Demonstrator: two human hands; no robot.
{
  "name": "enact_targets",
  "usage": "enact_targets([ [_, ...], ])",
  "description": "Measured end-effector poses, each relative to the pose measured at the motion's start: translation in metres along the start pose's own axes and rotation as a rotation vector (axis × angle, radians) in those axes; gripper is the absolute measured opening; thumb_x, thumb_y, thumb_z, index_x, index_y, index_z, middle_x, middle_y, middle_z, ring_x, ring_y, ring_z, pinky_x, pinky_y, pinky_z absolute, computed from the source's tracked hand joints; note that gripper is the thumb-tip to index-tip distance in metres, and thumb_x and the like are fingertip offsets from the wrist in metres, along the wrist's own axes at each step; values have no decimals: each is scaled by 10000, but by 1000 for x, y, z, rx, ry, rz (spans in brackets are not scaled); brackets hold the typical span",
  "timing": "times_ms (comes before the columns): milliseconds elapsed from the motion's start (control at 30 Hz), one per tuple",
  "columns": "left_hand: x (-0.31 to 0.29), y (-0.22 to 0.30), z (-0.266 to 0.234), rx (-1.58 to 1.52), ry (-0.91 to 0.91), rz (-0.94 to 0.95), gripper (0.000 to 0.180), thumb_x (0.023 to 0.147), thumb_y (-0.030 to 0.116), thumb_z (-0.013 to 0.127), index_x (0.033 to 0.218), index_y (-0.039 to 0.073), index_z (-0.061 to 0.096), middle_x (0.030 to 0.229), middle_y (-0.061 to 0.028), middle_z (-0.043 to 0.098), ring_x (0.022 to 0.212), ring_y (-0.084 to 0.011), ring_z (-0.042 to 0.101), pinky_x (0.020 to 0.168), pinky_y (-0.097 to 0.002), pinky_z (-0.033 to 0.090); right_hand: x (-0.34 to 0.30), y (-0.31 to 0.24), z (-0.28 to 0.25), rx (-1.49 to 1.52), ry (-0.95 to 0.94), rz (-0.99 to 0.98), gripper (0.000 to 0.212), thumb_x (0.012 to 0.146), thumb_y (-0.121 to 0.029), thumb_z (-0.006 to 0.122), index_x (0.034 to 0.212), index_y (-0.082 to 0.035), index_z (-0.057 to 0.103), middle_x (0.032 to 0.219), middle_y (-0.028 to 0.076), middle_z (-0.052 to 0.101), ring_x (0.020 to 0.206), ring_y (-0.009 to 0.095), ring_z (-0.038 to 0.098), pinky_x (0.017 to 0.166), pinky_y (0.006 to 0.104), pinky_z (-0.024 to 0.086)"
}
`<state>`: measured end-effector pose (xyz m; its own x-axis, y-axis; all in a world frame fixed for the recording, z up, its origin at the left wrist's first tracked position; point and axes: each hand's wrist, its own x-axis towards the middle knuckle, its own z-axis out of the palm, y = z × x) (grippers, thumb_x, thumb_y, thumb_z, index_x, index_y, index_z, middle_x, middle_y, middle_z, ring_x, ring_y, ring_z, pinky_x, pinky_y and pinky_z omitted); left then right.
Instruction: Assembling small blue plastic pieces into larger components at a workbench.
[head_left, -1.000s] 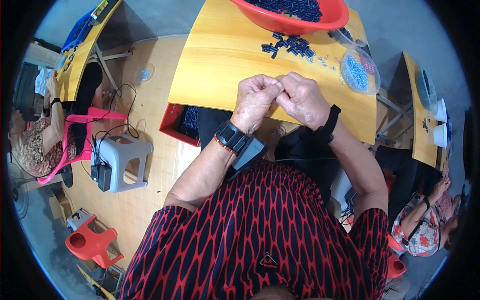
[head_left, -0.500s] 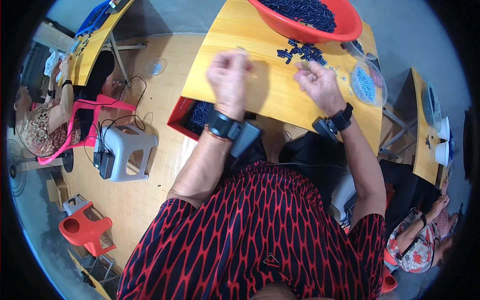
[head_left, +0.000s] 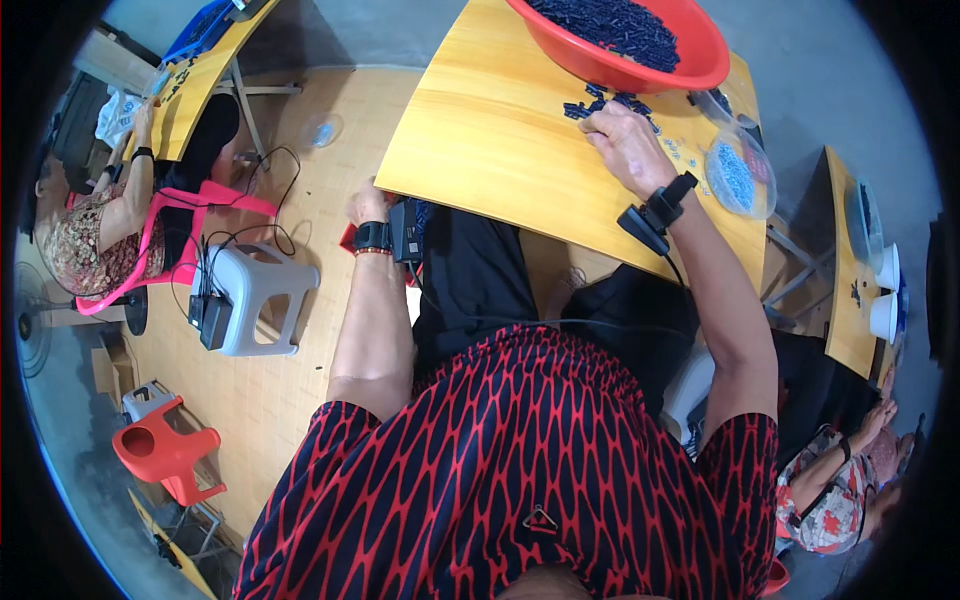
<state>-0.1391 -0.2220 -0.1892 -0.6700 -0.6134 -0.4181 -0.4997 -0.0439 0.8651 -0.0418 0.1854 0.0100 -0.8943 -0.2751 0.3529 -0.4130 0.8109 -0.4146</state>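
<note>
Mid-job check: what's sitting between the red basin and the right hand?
Small dark pieces lie loose on the yellow tabletop between the right hand and the red basin, as the head view shows; the hand may hide some.

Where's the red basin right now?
The red basin is at the head view's top, right of centre, on the table, beyond the loose dark pieces and right hand.

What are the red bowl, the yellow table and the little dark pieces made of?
Red bowl: probably smooth, slightly shiny plastic, evenly coloured. Yellow table: wood or wood-look board, satiny, with grain streaks. Dark pieces: perhaps plastic, from small glints; too small to tell.
</note>
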Motion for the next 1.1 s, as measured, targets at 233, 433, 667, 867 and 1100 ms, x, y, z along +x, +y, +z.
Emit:
enact_targets([
  [233,12,-47,20,-285,-316,-158,128,789,136,680,736,26,639,701,-88,659,543,-171,604,485,-298,465,-8,0,1,-54,-13,129,88,828,-54,575,875,19,581,865,202,600,845,390,604,743,458,479],
  [433,16,5,-18,542,267,487,179,800,85,546,917,-47,580,690,-102,600,699,-256,612,689,-373,492,-33,-12,-2,-7,75,136,103,878,-74,568,909,17,533,867,186,611,802,360,622,697,433,486],
  [667,-182,133,10,-576,-84,970,119,871,28,623,986,3,642,903,-53,644,795,-115,586,735,-238,480,-69,-51,-6,851,219,589,137,919,-129,619,955,-4,578,820,51,633,676,102,601,558,248,468],
  [867,-305,111,46,-193,-1132,733,196,895,28,633,1085,-21,641,1006,-83,679,918,-139,646,803,-266,526,-81,-62,-16,1001,330,510,111,922,-107,621,971,-11,592,834,41,636,664,75,599,535,206,464],
  [1100,-338,94,56,22,-1133,1116,131,831,-14,675,958,-11,642,866,-52,663,775,-116,617,728,-262,520,-104,-65,-11,1111,438,561,98,930,-85,603,974,2,596,839,51,653,669,87,612,559,206,486],
])
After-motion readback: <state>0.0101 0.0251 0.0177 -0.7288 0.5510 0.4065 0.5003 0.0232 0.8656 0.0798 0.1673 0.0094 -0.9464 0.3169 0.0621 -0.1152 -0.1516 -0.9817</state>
